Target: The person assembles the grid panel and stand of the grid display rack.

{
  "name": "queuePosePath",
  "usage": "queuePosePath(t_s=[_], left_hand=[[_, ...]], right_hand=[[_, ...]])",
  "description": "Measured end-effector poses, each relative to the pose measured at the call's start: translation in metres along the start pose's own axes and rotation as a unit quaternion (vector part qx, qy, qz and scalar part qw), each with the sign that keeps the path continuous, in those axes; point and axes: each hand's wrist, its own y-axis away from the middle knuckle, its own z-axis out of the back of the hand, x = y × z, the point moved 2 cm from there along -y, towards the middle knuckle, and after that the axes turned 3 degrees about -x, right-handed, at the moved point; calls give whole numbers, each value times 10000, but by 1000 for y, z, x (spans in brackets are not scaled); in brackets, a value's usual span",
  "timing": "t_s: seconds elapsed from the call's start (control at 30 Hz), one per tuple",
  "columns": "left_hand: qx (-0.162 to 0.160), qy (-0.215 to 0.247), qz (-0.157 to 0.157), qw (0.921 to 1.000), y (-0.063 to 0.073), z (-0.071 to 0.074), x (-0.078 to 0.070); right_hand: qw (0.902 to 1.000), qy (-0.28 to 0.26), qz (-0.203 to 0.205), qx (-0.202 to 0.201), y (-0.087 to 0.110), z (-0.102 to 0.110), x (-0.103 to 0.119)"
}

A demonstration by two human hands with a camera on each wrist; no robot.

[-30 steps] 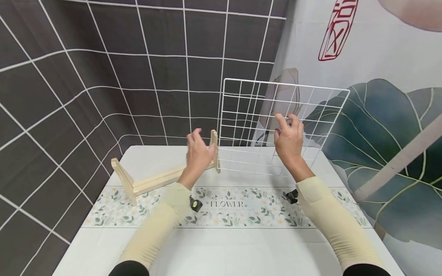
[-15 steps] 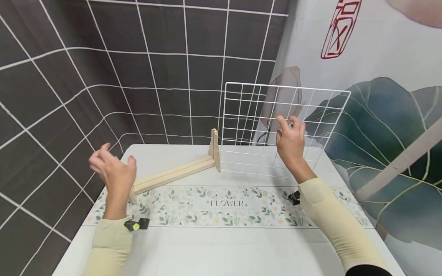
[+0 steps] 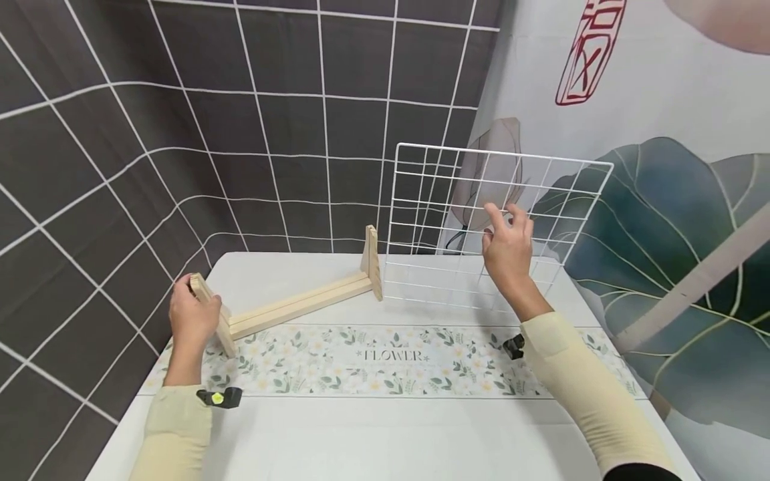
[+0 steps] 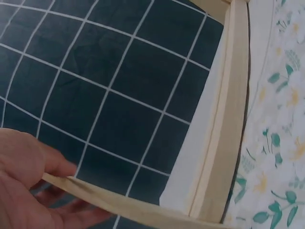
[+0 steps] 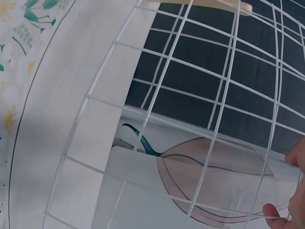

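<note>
My left hand grips the left upright end piece of a pale wooden stand. In the left wrist view the thumb lies on one side of that end piece and the fingers on the other. The stand has two uprights joined by a grooved wooden bar and sits slanted on the table. On the right, my right hand holds a white wire grid panel by its wires, tilted up at the table's back right. In the right wrist view, only some fingertips show at the grid.
The white table carries a printed floral band reading "FLOWER". A dark cloth with white lines hangs behind and at the left. A white curtain with large leaf prints hangs at the right.
My left hand has moved from near the grid's left side to the far left and taken hold of the stand's left end piece. The right hand stays on the grid, nearly still.
</note>
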Motion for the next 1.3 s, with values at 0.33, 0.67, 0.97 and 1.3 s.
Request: queuePosePath(t_s=[0.33,0.67,0.97,1.3], left_hand=[[-410,11,-330,9986,-7,-2,7],[-193,74,-511,9985,-11,-12,-2],[28,99,-729,9973,-17,-30,-12],[380,177,-727,9965,-18,-51,-21]], right_hand=[[9999,-97,-72,-104,-1,1,-6],[9998,-101,-153,-3,-1,2,-6],[9997,-120,-196,4,-1,4,-6],[9993,-153,-328,66,-1,5,-7]])
